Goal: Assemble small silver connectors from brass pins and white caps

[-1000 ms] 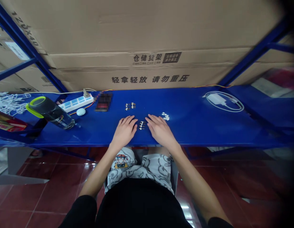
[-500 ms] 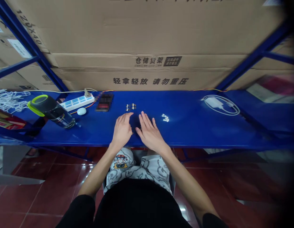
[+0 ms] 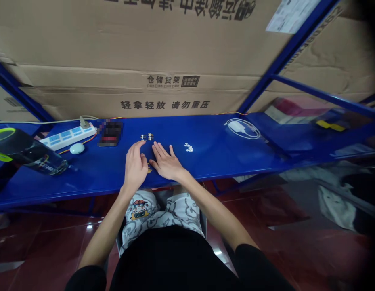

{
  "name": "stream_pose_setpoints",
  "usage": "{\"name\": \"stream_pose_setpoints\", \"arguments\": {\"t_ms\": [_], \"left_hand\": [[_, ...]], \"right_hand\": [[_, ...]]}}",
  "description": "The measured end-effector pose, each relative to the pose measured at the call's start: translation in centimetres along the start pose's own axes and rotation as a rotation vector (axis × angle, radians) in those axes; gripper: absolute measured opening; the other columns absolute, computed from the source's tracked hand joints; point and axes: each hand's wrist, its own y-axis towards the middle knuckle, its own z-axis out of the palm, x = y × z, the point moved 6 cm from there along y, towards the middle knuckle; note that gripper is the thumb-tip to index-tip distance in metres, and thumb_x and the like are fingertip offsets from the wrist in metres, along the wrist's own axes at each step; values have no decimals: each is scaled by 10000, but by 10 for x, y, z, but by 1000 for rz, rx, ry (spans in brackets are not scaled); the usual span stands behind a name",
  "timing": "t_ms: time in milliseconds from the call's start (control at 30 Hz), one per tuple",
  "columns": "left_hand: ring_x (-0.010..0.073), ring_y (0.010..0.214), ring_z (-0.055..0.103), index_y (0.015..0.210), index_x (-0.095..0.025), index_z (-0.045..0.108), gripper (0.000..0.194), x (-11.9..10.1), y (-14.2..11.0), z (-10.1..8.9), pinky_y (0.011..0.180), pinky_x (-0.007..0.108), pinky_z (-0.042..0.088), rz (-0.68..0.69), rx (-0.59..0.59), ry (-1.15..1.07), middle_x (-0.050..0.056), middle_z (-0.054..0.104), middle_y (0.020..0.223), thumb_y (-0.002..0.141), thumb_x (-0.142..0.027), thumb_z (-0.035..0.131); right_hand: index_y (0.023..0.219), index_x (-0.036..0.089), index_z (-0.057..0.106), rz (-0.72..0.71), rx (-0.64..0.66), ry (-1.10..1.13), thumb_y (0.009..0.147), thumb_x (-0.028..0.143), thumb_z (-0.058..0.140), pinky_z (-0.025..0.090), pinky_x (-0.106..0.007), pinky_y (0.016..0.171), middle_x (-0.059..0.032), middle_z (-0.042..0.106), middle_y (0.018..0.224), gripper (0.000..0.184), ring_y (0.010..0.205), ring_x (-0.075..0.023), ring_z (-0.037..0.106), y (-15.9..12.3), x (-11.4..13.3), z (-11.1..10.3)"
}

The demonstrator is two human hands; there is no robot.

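Note:
My left hand [image 3: 135,165] rests on its edge on the blue tabletop, fingers extended and slightly curved, thumb apart. My right hand [image 3: 166,162] lies palm down just to its right, fingers stretched out and thumb spread. Between the two hands, some small yellowish pieces [image 3: 149,168] show, partly hidden; their kind is too small to make out. Beyond my fingertips sit several small white parts with thin pins [image 3: 150,136], grouped in two short columns. Right of my right hand lies a cluster of small white pieces [image 3: 189,148].
On the left are a dark bottle [image 3: 38,155] with a lime-green ring, a white power strip [image 3: 69,136], a pale rounded object [image 3: 77,148] and a blurred dark item [image 3: 110,134]. A coiled white cable with charger [image 3: 242,128] lies at right. Cardboard [image 3: 129,52] stands behind.
My view has swung to the right, so the table's contents appear further left. My hands stay close together at the same spot, and more of the yellowish pieces shows between them.

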Motion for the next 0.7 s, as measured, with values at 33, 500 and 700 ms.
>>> {"name": "stream_pose_setpoints", "arguments": {"t_ms": [33, 500, 700], "left_hand": [[276, 1350, 521, 1387, -165, 501, 458, 0, 0, -1, 1173, 493, 413, -1, -10, -3, 145, 579, 1405, 945, -87, 409], [288, 1390, 478, 1412, -143, 459, 548, -1, 0, -3, 1196, 533, 391, -6, -31, 24, 171, 533, 1457, 873, -55, 416], [298, 1401, 466, 1412, -143, 452, 539, 1, 0, -1, 1188, 533, 392, -6, -24, 53, 178, 520, 1473, 879, -68, 424]], "right_hand": [[1642, 92, 165, -21, -1, 1, 1063, 520, 185, 3, -622, 1268, -117, 84, 1717, 720, 1603, -253, 76, 4, 1, 0], [1622, 66, 224, -323, -9, -46, 1061, 390, 274, -27, -645, 1256, -174, 116, 1707, 650, 1597, -285, 98, 57, 11, 6], [1615, 56, 236, -333, 26, -43, 1060, 347, 290, -19, -646, 1257, -186, 121, 1709, 628, 1597, -291, 98, 68, 19, 4]]}}
